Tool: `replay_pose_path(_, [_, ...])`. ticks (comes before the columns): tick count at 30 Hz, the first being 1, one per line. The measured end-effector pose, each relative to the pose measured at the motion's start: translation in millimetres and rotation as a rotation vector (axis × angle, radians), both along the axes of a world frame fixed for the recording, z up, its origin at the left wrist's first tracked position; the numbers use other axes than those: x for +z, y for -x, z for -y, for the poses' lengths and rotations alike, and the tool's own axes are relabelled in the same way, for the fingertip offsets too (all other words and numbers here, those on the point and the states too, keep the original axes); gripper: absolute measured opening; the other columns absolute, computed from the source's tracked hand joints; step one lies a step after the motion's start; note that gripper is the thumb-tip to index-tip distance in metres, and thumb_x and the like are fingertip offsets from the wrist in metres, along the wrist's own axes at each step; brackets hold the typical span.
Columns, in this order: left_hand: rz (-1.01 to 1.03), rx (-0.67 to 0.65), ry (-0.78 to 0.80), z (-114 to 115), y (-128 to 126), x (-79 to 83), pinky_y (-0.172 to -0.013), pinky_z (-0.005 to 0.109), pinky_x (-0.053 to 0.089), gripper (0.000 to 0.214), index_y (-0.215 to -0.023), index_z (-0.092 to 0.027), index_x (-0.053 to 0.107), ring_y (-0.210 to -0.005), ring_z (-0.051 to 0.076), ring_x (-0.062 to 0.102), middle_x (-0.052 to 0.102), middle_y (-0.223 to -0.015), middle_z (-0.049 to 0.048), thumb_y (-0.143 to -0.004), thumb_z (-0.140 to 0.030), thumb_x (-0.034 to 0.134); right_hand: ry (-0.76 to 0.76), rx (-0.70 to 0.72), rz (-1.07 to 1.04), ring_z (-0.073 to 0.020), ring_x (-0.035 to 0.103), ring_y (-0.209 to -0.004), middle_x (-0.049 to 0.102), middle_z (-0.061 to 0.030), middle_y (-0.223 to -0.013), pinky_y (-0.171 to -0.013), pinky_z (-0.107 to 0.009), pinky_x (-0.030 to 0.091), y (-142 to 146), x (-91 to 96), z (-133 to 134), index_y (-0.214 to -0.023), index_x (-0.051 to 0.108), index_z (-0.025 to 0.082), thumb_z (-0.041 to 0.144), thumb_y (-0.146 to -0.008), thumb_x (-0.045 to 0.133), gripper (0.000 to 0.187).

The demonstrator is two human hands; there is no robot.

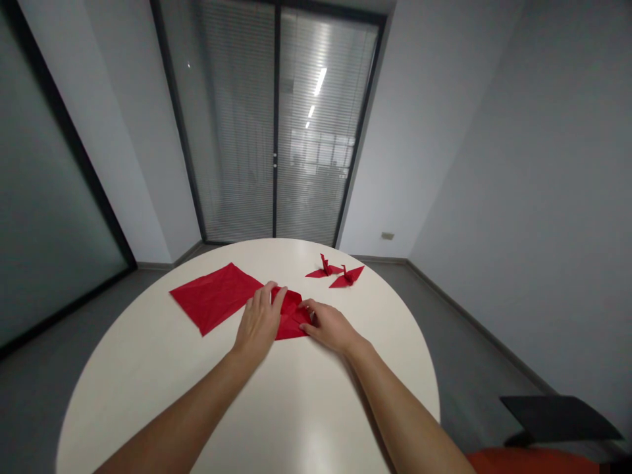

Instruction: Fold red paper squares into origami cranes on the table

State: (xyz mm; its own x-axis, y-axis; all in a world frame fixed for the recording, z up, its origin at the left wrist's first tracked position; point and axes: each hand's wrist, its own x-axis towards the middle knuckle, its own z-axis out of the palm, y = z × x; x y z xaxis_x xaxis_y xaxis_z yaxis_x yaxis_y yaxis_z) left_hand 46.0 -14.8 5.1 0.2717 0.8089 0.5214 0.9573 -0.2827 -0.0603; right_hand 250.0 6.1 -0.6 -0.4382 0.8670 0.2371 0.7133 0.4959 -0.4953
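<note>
A partly folded sheet of red origami paper (292, 327) lies on the white round table between my hands. My left hand (261, 318) rests over its left side, fingers stretched forward and thumb apart on the paper. At the right edge, my right hand (329, 324) has its fingers and thumb bent around a folded part of the paper. The fingers hide some of the folds. A flat, creased red paper sheet (214, 297) lies to the left, its right corner reaching my left hand.
Two folded red paper cranes, one (324, 268) just behind the other (348, 277), stand at the table's back right. The round table (276, 408) curves off on both sides. A black and orange chair (563, 421) stands at lower right. Beyond are glass panels with blinds (237, 131).
</note>
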Motion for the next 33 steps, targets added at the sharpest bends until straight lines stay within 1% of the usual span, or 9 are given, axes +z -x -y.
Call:
replay_pose_path(3, [-0.115, -0.053, 0.139, 11, -11, 6.3, -0.084, 0.040, 0.050, 0.029, -0.108, -0.016, 0.064, -0.100, 0.028, 0.060, 0.065, -0.111, 0.0130, -0.092, -0.004, 0.042, 0.016, -0.022, -0.005, -0.0187, 0.062, -0.078, 0.071, -0.0066, -0.101, -0.067, -0.026, 0.041, 1, 0.1, 1, -0.140, 0.043, 0.024, 0.026, -0.083, 0.068, 0.062])
replay_pose_path(8, [-0.041, -0.133, 0.292, 19, -23, 0.4, -0.080, 0.040, 0.049, 0.026, -0.100, -0.014, 0.067, -0.091, 0.027, 0.063, 0.068, -0.096, 0.0130, -0.096, -0.014, 0.041, 0.027, -0.040, 0.003, -0.0192, 0.063, -0.077, 0.071, -0.0084, -0.103, -0.066, -0.026, 0.041, 2, -0.6, 0, -0.148, 0.035, 0.024, 0.026, -0.084, 0.067, 0.071])
replay_pose_path(14, [0.013, -0.174, 0.313, 17, -20, -6.2, -0.080, 0.040, 0.049, 0.031, -0.102, -0.015, 0.070, -0.097, 0.029, 0.064, 0.068, -0.102, 0.0146, -0.100, -0.030, 0.042, 0.062, 0.016, -0.050, -0.0198, 0.064, -0.080, 0.071, -0.0082, -0.099, -0.069, -0.027, 0.043, -1, -0.6, -1, -0.150, 0.032, 0.019, 0.029, -0.084, 0.068, 0.076])
replay_pose_path(17, [0.046, -0.160, 0.304, 13, -15, -8.8, -0.080, 0.040, 0.049, 0.035, -0.105, -0.016, 0.069, -0.095, 0.027, 0.064, 0.068, -0.106, 0.0137, -0.101, -0.035, 0.040, 0.100, 0.061, -0.114, -0.0193, 0.064, -0.082, 0.072, -0.0077, -0.098, -0.073, -0.028, 0.045, -4, -0.9, -2, -0.153, 0.025, 0.015, 0.026, -0.090, 0.058, 0.072])
replay_pose_path(20, [0.070, -0.209, 0.303, 10, -9, -11.4, -0.082, 0.038, 0.049, 0.033, -0.111, -0.017, 0.067, -0.097, 0.026, 0.064, 0.067, -0.110, 0.0123, -0.100, -0.035, 0.041, 0.117, 0.055, -0.126, -0.0186, 0.064, -0.081, 0.073, -0.0071, -0.095, -0.076, -0.028, 0.045, -6, -1.2, -3, -0.156, 0.020, 0.013, 0.020, -0.093, 0.049, 0.070])
replay_pose_path(22, [0.087, -0.254, 0.307, 8, -5, -11.9, -0.083, 0.037, 0.049, 0.032, -0.111, -0.017, 0.066, -0.098, 0.026, 0.064, 0.067, -0.113, 0.0113, -0.099, -0.038, 0.044, 0.109, 0.045, -0.125, -0.0184, 0.064, -0.080, 0.072, -0.0068, -0.095, -0.074, -0.028, 0.045, -7, -0.5, -4, -0.155, 0.022, 0.014, 0.019, -0.092, 0.050, 0.069])
replay_pose_path(27, [0.129, -0.325, 0.355, 6, 1, -11.3, -0.081, 0.036, 0.050, 0.029, -0.105, -0.019, 0.065, -0.093, 0.024, 0.065, 0.067, -0.109, 0.0083, -0.097, -0.042, 0.049, 0.077, -0.033, -0.129, -0.0177, 0.061, -0.076, 0.069, -0.0041, -0.087, -0.069, -0.027, 0.043, -10, 2.7, -6, -0.141, 0.048, 0.018, 0.024, -0.088, 0.061, 0.054])
replay_pose_path(30, [0.139, -0.376, 0.366, 5, 3, -13.6, -0.089, 0.038, 0.049, 0.027, -0.108, -0.019, 0.064, -0.101, 0.025, 0.064, 0.067, -0.115, 0.0091, -0.097, -0.038, 0.049, 0.045, -0.098, -0.154, -0.0175, 0.060, -0.078, 0.068, -0.0068, -0.101, -0.070, -0.028, 0.045, -13, 1.2, -7, -0.137, 0.052, 0.020, 0.029, -0.085, 0.067, 0.055])
replay_pose_path(33, [0.145, -0.417, 0.358, 5, 4, -17.1, -0.097, 0.041, 0.047, 0.027, -0.114, -0.019, 0.064, -0.109, 0.025, 0.062, 0.065, -0.123, 0.0102, -0.097, -0.034, 0.050, 0.056, -0.096, -0.179, -0.0182, 0.061, -0.083, 0.067, -0.0091, -0.112, -0.074, -0.030, 0.047, -15, -2.7, -9, -0.136, 0.053, 0.020, 0.030, -0.083, 0.069, 0.056])
